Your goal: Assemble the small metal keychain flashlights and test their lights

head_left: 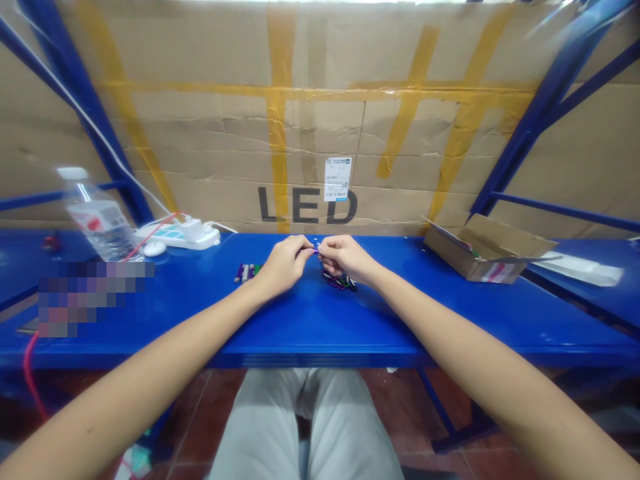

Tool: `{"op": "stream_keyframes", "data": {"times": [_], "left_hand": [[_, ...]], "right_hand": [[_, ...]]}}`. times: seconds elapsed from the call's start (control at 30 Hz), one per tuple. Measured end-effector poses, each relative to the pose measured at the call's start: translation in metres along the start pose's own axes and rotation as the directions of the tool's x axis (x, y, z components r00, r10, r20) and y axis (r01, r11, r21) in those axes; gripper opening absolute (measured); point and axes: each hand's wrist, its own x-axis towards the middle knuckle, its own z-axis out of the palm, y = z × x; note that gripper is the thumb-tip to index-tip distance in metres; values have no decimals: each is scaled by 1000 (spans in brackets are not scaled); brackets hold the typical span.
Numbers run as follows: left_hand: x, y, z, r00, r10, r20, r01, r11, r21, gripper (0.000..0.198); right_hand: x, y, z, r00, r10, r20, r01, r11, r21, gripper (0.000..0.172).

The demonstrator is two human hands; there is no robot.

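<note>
Two bare hands are meeting over the middle of the blue table (450, 313) in the head view, both forearms reaching in from the bottom corners. The left hand (286, 264) is curling its fingers inward and pinching one end of a small purple piece (316, 251). The right hand (345, 257) is pinching the other end, so the fingertips of the two are sitting almost against each other. The piece is hanging just above the tabletop, near its far edge; it is too small to make out its shape.

A little heap of dark and purple pieces (339, 283) is lying on the table directly under the right hand. A short row of coloured pieces (247, 271) is lying just left of the left hand. Farther left, a white power strip (181, 235) is resting by the wall, with a blurred water bottle (97, 223) standing beside it. Well to the right, an open cardboard box (487, 253) is sitting on the table. A taped cardboard wall (200, 133) printed LED is standing behind everything.
</note>
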Motion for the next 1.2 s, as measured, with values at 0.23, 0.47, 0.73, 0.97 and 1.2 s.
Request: {"op": "stream_keyframes", "data": {"times": [0.23,0.47,0.73,0.97,1.2], "left_hand": [[-1,-4,4,972,220,-78,-218,975,28,10],[-1,-6,3,974,215,-66,-217,976,-33,10],[1,1,0,988,-156,-6,150,960,-235,12],[0,3,-1,971,-215,106,235,942,-238,10],[-1,1,-2,996,-51,75,59,992,-114,11]], "right_hand": [[1,-5,-1,983,171,66,-181,962,205,20],[2,-2,-4,994,94,46,-100,987,127,24],[5,7,-7,987,-160,-8,152,950,-273,31],[4,6,-6,987,-162,-10,150,935,-320,29],[2,5,-5,1000,-10,18,11,998,-64,29]]}}
